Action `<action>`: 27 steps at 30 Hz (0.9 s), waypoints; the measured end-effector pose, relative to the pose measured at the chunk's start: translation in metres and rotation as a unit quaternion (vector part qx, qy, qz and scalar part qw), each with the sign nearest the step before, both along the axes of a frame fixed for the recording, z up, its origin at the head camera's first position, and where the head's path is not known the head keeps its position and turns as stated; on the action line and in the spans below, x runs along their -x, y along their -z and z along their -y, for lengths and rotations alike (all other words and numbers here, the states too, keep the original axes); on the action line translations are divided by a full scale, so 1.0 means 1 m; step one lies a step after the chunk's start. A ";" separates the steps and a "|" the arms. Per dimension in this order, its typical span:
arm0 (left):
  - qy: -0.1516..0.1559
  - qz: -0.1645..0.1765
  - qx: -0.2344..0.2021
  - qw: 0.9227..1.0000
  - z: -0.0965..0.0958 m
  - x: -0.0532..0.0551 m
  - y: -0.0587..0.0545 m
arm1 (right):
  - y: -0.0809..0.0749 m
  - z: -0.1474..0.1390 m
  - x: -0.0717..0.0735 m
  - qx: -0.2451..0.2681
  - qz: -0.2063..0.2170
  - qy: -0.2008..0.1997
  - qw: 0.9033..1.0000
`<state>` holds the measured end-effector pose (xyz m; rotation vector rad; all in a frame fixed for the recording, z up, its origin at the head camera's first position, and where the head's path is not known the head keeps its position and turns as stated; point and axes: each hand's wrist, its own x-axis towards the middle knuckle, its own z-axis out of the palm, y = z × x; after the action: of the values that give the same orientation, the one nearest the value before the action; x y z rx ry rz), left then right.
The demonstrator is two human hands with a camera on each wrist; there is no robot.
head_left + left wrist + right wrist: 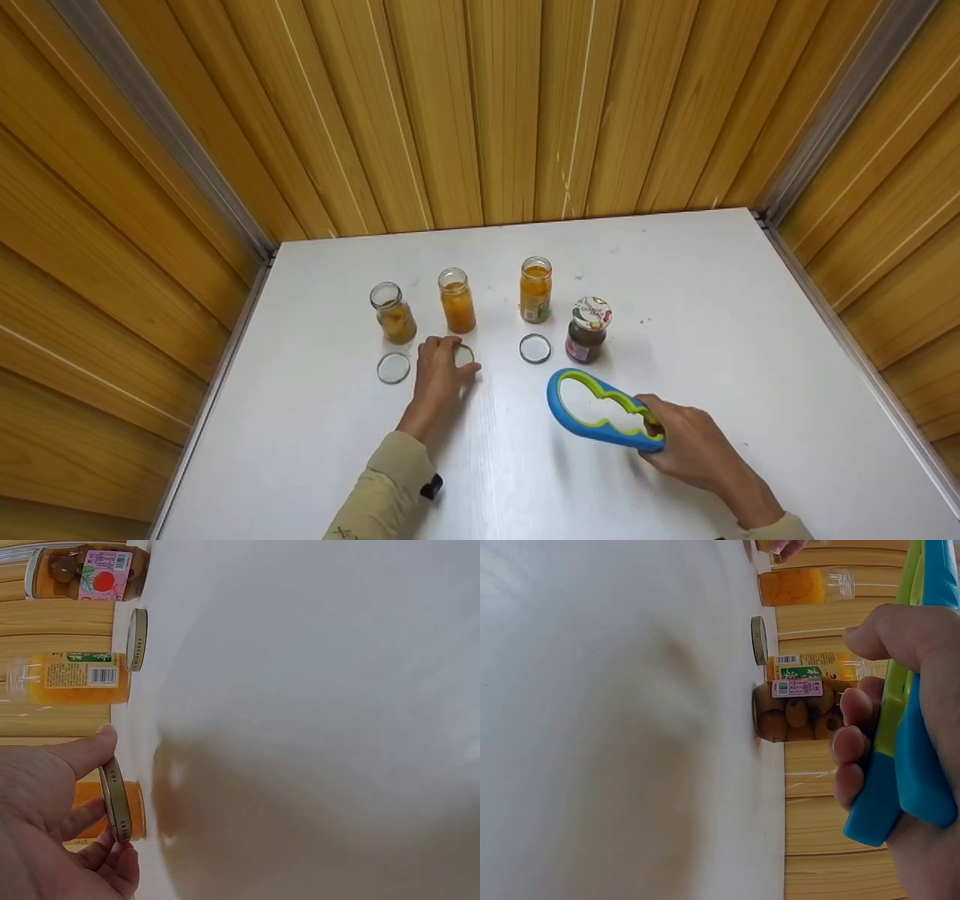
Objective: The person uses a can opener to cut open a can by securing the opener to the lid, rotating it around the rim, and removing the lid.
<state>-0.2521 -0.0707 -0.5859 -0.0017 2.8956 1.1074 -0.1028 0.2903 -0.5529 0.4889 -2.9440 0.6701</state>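
1. Head view, below centre: left hand (pixel 437 373) pinches a lid (pixel 465 355); only the left wrist view shows its rim lettering.
2. Lower right: right hand (pixel 694 442), apart, grips a blue-green opener (pixel 600 431).
3. Only the head view shows the capped jar (pixel 587 336)'s patterned top.

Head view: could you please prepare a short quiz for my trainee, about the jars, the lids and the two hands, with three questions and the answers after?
1. Which hand grips the blue and green opener?
2. How many of the four jars have a lid on?
A) none
B) one
C) four
3. True or false: the left hand holds a loose lid.

Key:
1. The right hand.
2. B: only the dark jar has one, the patterned lid.
3. True: it is pinched between thumb and fingers.
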 end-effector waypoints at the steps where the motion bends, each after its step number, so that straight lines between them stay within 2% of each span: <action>1: -0.003 0.003 0.004 1.000 0.000 0.001 0.001 | 0.000 0.000 0.000 0.000 0.002 0.001 1.000; 11: -0.029 0.041 0.022 0.998 -0.004 0.010 0.010 | -0.002 -0.003 -0.003 0.003 0.024 0.018 1.000; 18: -0.020 0.024 0.036 0.999 -0.004 0.011 0.012 | -0.002 -0.004 -0.004 0.002 0.028 0.023 0.999; 23: -0.018 0.009 0.042 0.999 -0.004 0.011 0.014 | 0.003 -0.007 -0.005 0.008 -0.003 0.011 1.000; 27: -0.017 0.007 0.053 0.998 -0.004 0.011 0.015 | 0.004 -0.008 -0.004 0.011 0.001 0.012 1.000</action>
<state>-0.2634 -0.0665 -0.6011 -0.0608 2.9481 0.9542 -0.0986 0.2979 -0.5570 0.4501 -2.9360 0.7003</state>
